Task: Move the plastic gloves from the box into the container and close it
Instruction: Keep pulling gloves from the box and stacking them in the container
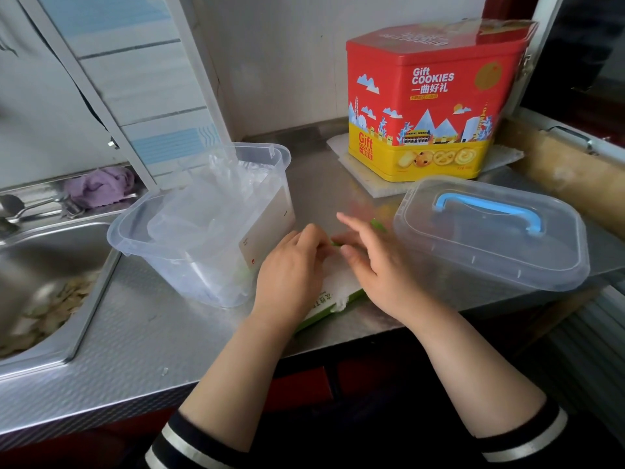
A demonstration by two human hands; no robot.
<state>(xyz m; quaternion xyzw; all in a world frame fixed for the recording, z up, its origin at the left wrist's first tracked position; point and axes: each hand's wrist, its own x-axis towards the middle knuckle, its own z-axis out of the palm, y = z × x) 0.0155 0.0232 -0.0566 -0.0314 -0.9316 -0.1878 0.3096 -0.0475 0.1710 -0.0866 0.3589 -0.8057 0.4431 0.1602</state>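
Steel counter (142, 336), seen from above and in front.

Container (203, 228): clear plastic, lidless, standing left of centre, just right of the sink (50, 282). Filled with crumpled plastic gloves (209, 201), heaped up to and above the rim. White label on the right wall.

Lid (490, 235): clear, with a blue handle, resting flat on the counter at right, well apart from the container.

Box (333, 301): green and white cardboard, lying flat on the counter between container and lid, near the front edge. Mostly hidden under both hands; only the near corner with printed text and a green strip at the far side visible. Contents not discernible.

Left hand (291, 269): placed on the left part of the box, fingers curled at the far edge, apparently pinching the green rim; exact hold cannot be told for certain.

Right hand (372, 262): above the right part of the box, fingers straight and spread apart, gripping nothing. Contact with the box unclear.

Fingertips of both hands close together at the far edge of the box.

Cookie tin (429, 106): red and yellow, marked "Gift COOKIES", at far right, standing on a white mat (368, 184).

Purple cloth (101, 186): bunched on the ledge behind the sink, far left.

Striped sleeve cuffs (189, 438) at the near edge.
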